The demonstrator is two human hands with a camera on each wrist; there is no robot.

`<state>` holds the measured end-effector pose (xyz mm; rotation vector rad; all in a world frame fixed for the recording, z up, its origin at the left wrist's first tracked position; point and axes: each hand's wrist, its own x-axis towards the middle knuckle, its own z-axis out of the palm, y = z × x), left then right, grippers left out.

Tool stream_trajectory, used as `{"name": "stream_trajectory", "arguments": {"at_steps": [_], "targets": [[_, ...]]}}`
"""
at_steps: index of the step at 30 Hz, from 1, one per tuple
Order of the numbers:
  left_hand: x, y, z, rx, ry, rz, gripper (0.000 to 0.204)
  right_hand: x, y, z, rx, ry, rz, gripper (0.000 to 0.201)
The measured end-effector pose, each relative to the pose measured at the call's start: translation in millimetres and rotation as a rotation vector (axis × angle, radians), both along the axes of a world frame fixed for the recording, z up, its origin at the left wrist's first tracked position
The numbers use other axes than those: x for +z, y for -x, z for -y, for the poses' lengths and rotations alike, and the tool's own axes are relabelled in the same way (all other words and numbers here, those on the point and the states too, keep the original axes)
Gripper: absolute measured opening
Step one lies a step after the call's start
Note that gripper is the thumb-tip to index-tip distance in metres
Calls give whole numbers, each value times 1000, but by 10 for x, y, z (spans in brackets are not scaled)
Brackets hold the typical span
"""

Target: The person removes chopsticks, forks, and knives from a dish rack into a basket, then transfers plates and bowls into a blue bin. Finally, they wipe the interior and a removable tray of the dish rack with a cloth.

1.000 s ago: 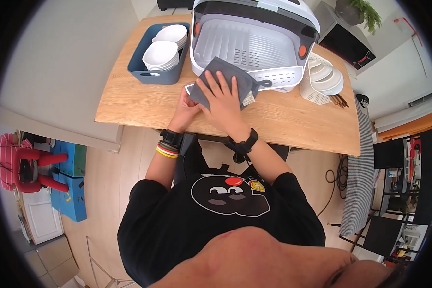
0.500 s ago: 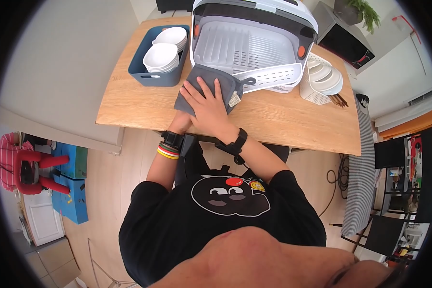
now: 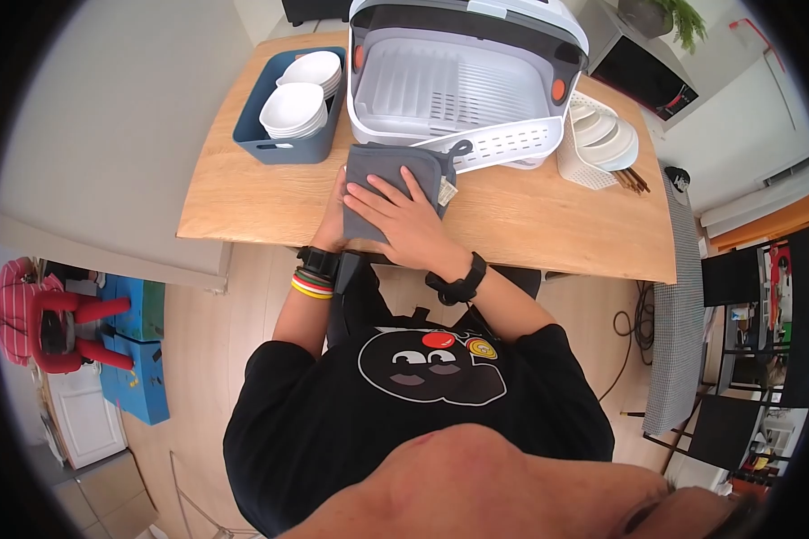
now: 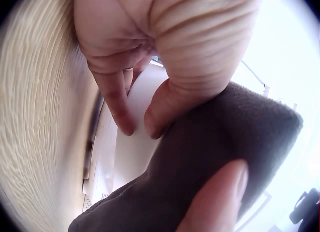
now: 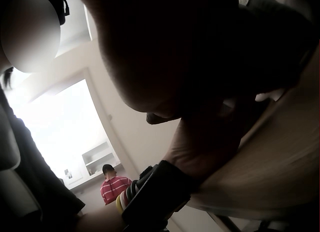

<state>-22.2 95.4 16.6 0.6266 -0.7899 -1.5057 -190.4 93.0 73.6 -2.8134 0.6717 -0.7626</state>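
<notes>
Fingers flat on the grey cloth (image 3: 391,160) — right hand (image 3: 403,216) has brought it nearer the table (image 3: 512,216) edge, left hand (image 4: 170,32) pinches something white (image 4: 137,152), so both are busy.

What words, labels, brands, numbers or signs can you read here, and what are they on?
No text can be read.
White tag on the grey cloth: too small and blurred to read.
Black shirt: cartoon print, no legible words.
Microwave: panel marks too small to read.

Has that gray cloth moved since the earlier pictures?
Yes. Judged against the dish rack, the gray cloth has shifted toward the person and a little to the person's left.
</notes>
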Motion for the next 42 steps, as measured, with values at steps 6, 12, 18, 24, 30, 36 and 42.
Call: {"name": "stream_trajectory", "arguments": {"at_steps": [6, 12, 18, 24, 30, 36, 42], "targets": [[29, 84, -2, 87, 93, 230, 47, -16, 190, 2, -25, 54, -63, 65], [-21, -8, 55, -29, 71, 16, 47, -201, 351, 121, -171, 153, -39, 68], [-7, 47, 55, 51, 7, 146, 47, -253, 463, 167, -213, 169, -30, 67], [-19, 43, 74, 77, -28, 81, 40, -152, 700, 234, -283, 172, -5, 64], [-21, 29, 84, 84, -43, 79, 40, -84, 928, 324, -418, 151, -5, 67], [-16, 32, 91, 84, -41, 77, 40, -48, 1121, 425, -542, 142, 32, 62], [-11, 22, 81, 88, -45, 90, 39, 20, 1285, 555, -647, 253, 41, 50]]}}
